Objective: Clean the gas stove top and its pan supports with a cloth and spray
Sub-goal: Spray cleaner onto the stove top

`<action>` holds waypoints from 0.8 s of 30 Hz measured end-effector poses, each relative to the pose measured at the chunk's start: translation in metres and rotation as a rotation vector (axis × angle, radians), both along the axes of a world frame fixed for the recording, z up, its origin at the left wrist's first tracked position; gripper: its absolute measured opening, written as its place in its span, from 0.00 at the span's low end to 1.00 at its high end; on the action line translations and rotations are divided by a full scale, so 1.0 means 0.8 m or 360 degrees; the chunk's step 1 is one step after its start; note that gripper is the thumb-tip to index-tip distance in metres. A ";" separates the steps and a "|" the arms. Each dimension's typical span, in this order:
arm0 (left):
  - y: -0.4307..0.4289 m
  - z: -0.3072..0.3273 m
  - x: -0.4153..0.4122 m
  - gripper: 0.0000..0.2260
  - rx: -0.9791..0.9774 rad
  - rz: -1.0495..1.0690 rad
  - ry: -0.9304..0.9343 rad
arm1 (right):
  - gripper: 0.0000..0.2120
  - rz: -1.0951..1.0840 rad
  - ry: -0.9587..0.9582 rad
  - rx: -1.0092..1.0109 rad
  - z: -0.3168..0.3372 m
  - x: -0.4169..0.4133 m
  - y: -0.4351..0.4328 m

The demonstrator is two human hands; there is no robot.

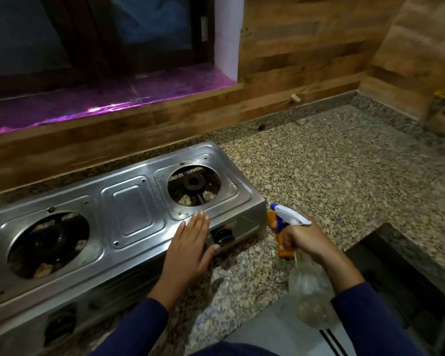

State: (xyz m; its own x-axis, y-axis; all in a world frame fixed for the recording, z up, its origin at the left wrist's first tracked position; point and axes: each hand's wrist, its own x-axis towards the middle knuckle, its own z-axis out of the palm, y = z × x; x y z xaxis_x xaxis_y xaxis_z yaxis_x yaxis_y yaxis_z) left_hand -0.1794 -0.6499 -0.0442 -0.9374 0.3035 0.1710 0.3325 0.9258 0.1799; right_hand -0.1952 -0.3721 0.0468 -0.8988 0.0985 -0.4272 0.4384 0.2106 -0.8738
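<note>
Right now: flat left hand on stove, right hand gripping spray bottle

Silver stainless-steel two-burner gas stove point(129, 201) sits on speckled grey granite countertop point(332, 163), filling the 8 to 10 o'clock part of the view. Left hand point(188, 250) lies flat on its top, fingers straight and together, holding nothing. Its fingertips are at the 6 o'clock rim of the right round burner opening point(192, 182), thumb beside the black control knob point(222, 236). Right hand point(306, 240), at 3 o'clock of the left, curls round the neck of a clear plastic spray bottle with white-and-blue trigger head point(290, 217), nozzle aimed toward 10 o'clock at the stove's right end. Small orange item point(284, 250) lies on the counter under that hand; cannot tell what it is.
</note>
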 end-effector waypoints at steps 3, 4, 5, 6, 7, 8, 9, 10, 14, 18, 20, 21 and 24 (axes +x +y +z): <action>0.011 0.000 -0.005 0.32 -0.0002 0.0037 -0.0006 | 0.14 0.0060 -0.0012 -0.0059 -0.004 -0.006 0.004; 0.014 0.000 -0.006 0.32 -0.0002 0.0048 -0.0011 | 0.12 0.0015 0.0003 -0.0048 -0.009 -0.009 0.005; 0.017 0.000 -0.007 0.33 0.0000 0.0055 -0.0015 | 0.12 -0.0043 0.0015 -0.0031 -0.010 -0.012 0.006; 0.019 0.000 -0.008 0.33 -0.0003 0.0064 -0.0022 | 0.12 -0.0097 0.0031 -0.0026 -0.013 -0.016 0.010; 0.021 0.000 -0.009 0.33 -0.0006 0.0073 -0.0023 | 0.13 -0.0136 0.0052 -0.0028 -0.013 -0.021 0.015; 0.022 0.000 -0.009 0.33 -0.0010 0.0080 -0.0025 | 0.15 -0.0162 0.0091 -0.0036 -0.012 -0.026 0.022; 0.022 0.000 -0.008 0.33 -0.0015 0.0083 -0.0023 | 0.17 -0.0181 0.0143 -0.0055 -0.012 -0.031 0.030; 0.021 0.000 -0.008 0.33 -0.0017 0.0081 -0.0022 | 0.18 -0.0202 0.0209 -0.0063 -0.011 -0.038 0.038; 0.019 -0.003 -0.005 0.32 -0.0027 0.0069 -0.0016 | 0.20 -0.0345 0.0503 0.0008 -0.009 -0.072 0.060; 0.017 -0.004 -0.005 0.32 -0.0031 0.0069 -0.0017 | 0.20 -0.0456 0.0794 0.0190 -0.028 -0.112 0.071; 0.016 -0.004 -0.004 0.32 -0.0029 0.0061 -0.0015 | 0.20 -0.0506 0.0894 0.0260 -0.042 -0.128 0.081; 0.016 -0.004 -0.004 0.32 -0.0029 0.0052 -0.0016 | 0.20 -0.0536 0.0920 0.0273 -0.048 -0.134 0.089; 0.014 -0.005 -0.004 0.32 -0.0018 0.0034 -0.0023 | 0.18 -0.0557 0.0969 0.0292 -0.053 -0.148 0.104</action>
